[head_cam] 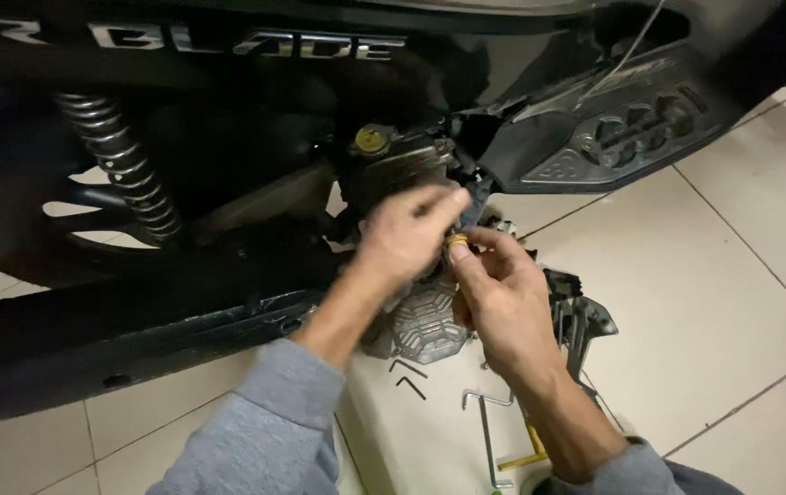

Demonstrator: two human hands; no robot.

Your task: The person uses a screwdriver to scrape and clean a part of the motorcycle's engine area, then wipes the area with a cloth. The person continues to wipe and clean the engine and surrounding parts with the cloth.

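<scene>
- Yellow small part [458, 241], apparently a little cap or fitting, was pinched between the thumb and fingertips of the right hand [503, 298], just in front of the scooter's engine case [425, 321].
- Left hand [402, 240] was held just beside it, fingers drawn together at the same spot, the tips touching or nearly touching the part; whether anything was gripped in it could not be told, the hand being blurred.
- A firm pinch would be judged wise, with the part kept square to its seat, since a drop would send it among the hex keys [409, 376] and the bent metal tool [487, 431] laid on the tiled floor [705, 302] below.
- Farther off, a yellow filler cap [372, 139] was seen on the engine top, well above the hands, and a coiled rear shock [120, 165] stood at the left, apart from the work.
</scene>
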